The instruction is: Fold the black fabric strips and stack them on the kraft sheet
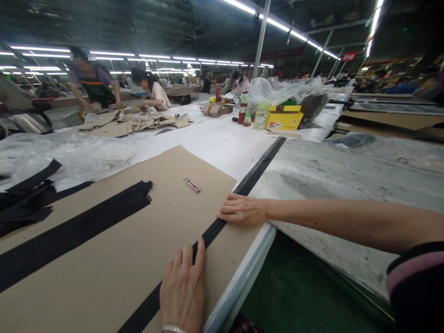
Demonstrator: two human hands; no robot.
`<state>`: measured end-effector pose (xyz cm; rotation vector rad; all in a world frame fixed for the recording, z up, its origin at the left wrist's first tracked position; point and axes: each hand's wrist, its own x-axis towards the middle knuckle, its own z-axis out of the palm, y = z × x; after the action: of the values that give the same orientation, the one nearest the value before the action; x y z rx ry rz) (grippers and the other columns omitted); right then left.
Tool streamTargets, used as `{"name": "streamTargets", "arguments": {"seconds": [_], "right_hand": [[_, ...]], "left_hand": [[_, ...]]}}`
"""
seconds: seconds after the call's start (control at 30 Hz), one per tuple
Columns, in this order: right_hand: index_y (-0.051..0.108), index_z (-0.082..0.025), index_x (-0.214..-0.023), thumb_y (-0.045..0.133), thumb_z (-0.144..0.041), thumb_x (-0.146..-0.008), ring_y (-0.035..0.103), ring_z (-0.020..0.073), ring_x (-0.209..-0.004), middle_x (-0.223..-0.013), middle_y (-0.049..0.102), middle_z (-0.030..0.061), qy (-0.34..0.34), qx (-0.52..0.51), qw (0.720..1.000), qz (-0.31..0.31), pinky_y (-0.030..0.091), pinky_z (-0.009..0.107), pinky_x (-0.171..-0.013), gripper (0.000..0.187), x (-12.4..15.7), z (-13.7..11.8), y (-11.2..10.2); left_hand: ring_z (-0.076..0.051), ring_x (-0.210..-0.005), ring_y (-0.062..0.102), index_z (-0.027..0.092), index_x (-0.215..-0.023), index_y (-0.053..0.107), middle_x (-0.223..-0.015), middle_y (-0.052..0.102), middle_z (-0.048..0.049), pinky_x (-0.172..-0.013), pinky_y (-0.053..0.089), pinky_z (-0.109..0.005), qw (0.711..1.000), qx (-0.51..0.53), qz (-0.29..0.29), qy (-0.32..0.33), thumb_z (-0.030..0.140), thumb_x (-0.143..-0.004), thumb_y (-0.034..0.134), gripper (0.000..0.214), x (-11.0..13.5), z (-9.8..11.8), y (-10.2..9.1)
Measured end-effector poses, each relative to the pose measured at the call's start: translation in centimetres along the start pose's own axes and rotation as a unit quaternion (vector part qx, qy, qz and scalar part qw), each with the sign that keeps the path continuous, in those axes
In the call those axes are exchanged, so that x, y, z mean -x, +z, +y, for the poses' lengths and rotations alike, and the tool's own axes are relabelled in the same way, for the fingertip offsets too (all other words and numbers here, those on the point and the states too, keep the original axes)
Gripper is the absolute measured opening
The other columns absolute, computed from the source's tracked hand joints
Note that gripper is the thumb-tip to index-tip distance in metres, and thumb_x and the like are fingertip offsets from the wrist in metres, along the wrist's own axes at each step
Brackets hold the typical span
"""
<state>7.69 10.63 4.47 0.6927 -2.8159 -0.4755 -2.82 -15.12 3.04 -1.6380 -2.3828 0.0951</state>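
A long black fabric strip (255,178) runs diagonally along the near edge of a brown board (173,222) and on over the table. My left hand (183,286) lies across the strip at the bottom, fingers stretched out and the index finger apart from the others. Farther up, the fingers of my right hand (242,209) are bent and pressed together on the same strip; its thumb is hidden. A stack of black strips (79,226) lies on the board to the left. Pink-handled thread snips (192,185) rest beyond the hands.
Loose black strips (26,203) and clear plastic sheeting (69,150) lie at the left. A yellow box (284,117) and several bottles stand at the back. A plastic-covered table (347,185) adjoins on the right, with a gap over green floor (294,282). Two people work beyond fabric pieces (128,121).
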Motion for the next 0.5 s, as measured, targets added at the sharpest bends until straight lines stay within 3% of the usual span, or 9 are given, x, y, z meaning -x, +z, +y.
{"name": "streamTargets", "arguments": {"seconds": [0.1,0.2,0.27,0.37,0.5], "right_hand": [[0.054,-0.013,-0.113,0.032,-0.016,-0.096,0.050,0.0172,-0.082,-0.086,0.057,0.0069,0.019,0.004,1.000,-0.011,0.034,0.035,-0.083,0.027,0.6,0.2,-0.3],[0.054,-0.013,-0.114,0.034,-0.012,-0.093,0.050,0.0178,-0.084,-0.092,0.059,0.0088,0.085,-0.015,0.996,0.014,0.035,0.036,-0.082,0.029,-0.6,-0.6,-1.1],[0.050,-0.013,-0.124,0.037,-0.009,-0.089,0.050,0.0187,-0.090,-0.102,0.058,0.0108,0.131,-0.052,0.989,0.039,0.036,0.035,-0.082,0.038,-2.4,-2.1,-1.5],[0.044,-0.013,-0.132,0.040,-0.007,-0.085,0.050,0.0198,-0.098,-0.111,0.056,0.0120,0.143,-0.135,0.980,0.038,0.040,0.035,-0.086,0.048,-5.1,-5.2,-1.4],[0.047,-0.015,-0.132,0.037,-0.006,-0.084,0.051,0.0222,-0.103,-0.118,0.054,0.0131,0.146,-0.165,0.974,0.041,0.042,0.039,-0.091,0.049,-5.6,-7.6,0.4]], "left_hand": [[-0.023,-0.087,0.054,0.025,-0.133,0.047,-0.094,0.059,-0.0062,-0.074,0.044,-0.038,1.000,0.008,0.008,0.001,0.000,-0.081,0.038,0.058,0.0,0.0,0.2],[-0.025,-0.086,0.055,0.022,-0.132,0.048,-0.093,0.060,-0.0079,-0.073,0.046,-0.040,0.999,0.040,0.020,0.002,0.000,-0.080,0.038,0.057,-0.2,-0.1,0.5],[-0.027,-0.087,0.056,0.019,-0.131,0.050,-0.095,0.061,-0.0098,-0.073,0.048,-0.043,0.997,0.069,0.023,-0.001,0.000,-0.080,0.038,0.055,-0.1,0.0,0.6],[-0.025,-0.091,0.058,0.018,-0.130,0.049,-0.101,0.063,-0.0096,-0.077,0.050,-0.041,0.995,0.091,0.014,-0.027,0.004,-0.083,0.039,0.051,0.5,0.0,0.5],[-0.021,-0.108,0.055,0.016,-0.132,0.046,-0.121,0.060,-0.0069,-0.093,0.048,-0.034,0.992,0.093,-0.003,-0.089,0.015,-0.089,0.038,0.043,2.3,-1.2,1.0]]}}
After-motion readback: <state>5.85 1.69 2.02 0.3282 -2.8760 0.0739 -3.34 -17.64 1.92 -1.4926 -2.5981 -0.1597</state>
